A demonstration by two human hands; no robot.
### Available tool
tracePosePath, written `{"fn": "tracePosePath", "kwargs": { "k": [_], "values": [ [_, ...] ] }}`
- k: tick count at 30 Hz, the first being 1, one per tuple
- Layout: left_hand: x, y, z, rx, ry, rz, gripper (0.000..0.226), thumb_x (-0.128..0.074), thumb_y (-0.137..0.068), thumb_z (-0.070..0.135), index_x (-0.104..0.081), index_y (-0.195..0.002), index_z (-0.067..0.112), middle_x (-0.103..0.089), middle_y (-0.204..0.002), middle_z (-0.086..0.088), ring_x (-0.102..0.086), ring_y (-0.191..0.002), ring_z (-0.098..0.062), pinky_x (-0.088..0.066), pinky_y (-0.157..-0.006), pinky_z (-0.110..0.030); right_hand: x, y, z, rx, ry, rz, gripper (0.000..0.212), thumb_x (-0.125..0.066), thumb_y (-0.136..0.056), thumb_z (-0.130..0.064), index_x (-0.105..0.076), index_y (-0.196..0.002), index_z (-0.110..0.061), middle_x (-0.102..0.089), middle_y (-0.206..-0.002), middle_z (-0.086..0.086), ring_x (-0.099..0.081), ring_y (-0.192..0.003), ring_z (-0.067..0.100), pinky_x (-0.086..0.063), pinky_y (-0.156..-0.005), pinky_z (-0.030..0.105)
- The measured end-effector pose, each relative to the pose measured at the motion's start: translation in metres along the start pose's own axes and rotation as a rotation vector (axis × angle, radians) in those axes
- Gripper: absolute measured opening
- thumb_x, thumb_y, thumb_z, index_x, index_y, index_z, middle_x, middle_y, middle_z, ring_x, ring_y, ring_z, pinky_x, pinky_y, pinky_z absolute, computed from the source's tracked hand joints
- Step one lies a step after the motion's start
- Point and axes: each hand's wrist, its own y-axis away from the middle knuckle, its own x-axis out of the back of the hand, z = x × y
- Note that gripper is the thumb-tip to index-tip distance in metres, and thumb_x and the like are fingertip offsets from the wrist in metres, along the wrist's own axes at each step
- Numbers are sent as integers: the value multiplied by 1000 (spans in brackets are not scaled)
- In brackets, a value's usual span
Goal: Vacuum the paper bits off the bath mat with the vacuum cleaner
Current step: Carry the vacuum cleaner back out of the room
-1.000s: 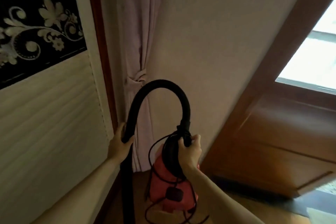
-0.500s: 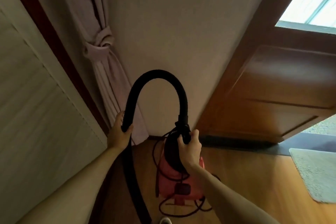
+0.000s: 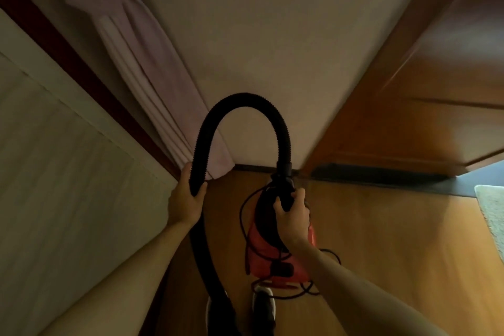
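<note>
Since the earlier frame the view has tipped further down: shoes now show below the hands and the curtain knot sits higher. The left hand (image 3: 186, 200) is closed round the black hose (image 3: 240, 102), which arches upward between both hands. The right hand (image 3: 293, 215) grips the handle of the red vacuum cleaner (image 3: 261, 259), its long axis running away from the person. The bath mat (image 3: 493, 213) lies well right of the right hand.

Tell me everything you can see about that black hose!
The hose is black and ribbed, like bendy plastic. It curves up in a tall arch in front of the wall. The left hand grips one side, and from there it hangs down towards the floor. The right hand holds the other end, where a smooth black cuff joins the red vacuum. Its nozzle end is out of sight.
</note>
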Motion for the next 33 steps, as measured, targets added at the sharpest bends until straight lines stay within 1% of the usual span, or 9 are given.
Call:
{"fn": "tracePosePath", "kwargs": {
  "k": [3,8,16,20,24,26,29,31,33],
  "values": [
    [-18,-14,-22,10,3,-3,59,-54,-102,29,-25,-153,34,-59,-133,-3,-62,-103,-20,-54,-86,-35,-20,-14,22,-28,-15,-3,19,-58,-98,-15,-39,-101,-16,-58,-70,1,-46,-38,3,-35,-38,17],
    [-53,-44,-68,79,-26,-26,65,-53,-102,30,-18,-156,32,-52,-145,-5,-59,-119,-27,-51,-97,-41,-61,-33,59,-96,-25,-19,20,-59,-98,-17,-39,-98,-19,-60,-73,5,-49,-47,10,-41,-41,25],
    [-86,-89,-160,68,-70,-72,63,-54,-102,30,-22,-156,29,-53,-144,-6,-59,-118,-26,-48,-92,-31,-138,-62,119,-127,-27,58,23,-62,-97,-18,-39,-96,-16,-59,-76,6,-53,-53,15,-46,-44,30],
    [-103,-102,-198,85,-62,-99,62,-55,-101,26,-24,-155,27,-54,-141,-3,-55,-108,-10,-44,-83,-24,-172,-80,151,-165,7,40,24,-61,-96,-14,-37,-95,-18,-60,-81,15,-56,-56,25,-48,-44,38],
    [-123,-117,-241,100,-79,-120,64,-56,-101,26,-22,-156,26,-51,-146,-4,-55,-125,-22,-41,-91,-24,-205,-102,179,-175,31,58,27,-62,-95,-14,-36,-95,-16,-60,-82,16,-57,-57,28,-50,-43,46],
    [-134,-127,-260,109,-86,-117,65,-55,-101,26,-21,-156,27,-51,-146,-4,-54,-125,-19,-40,-91,-23,-220,-113,193,-181,33,60,27,-63,-94,-13,-36,-96,-16,-59,-82,15,-57,-57,26,-50,-43,44],
    [-150,-142,-281,108,-71,-112,64,-54,-102,26,-20,-156,28,-49,-144,1,-44,-116,-3,-36,-93,-19,-238,-125,219,-169,35,54,28,-62,-94,-14,-34,-97,-17,-59,-82,16,-57,-58,26,-49,-43,38],
    [-160,-154,-297,95,-59,-104,63,-54,-102,27,-21,-156,28,-48,-145,2,-45,-120,-4,-35,-94,-18,-248,-130,232,-159,36,48,28,-62,-95,-14,-34,-98,-18,-58,-81,14,-56,-58,26,-48,-43,37],
    [-170,-167,-314,96,-55,-99,64,-54,-102,28,-22,-157,25,-47,-148,0,-49,-128,-13,-36,-98,-19,-258,-134,241,-140,19,36,28,-62,-95,-14,-35,-99,-17,-57,-78,11,-56,-57,26,-48,-42,42]
  ]
}}
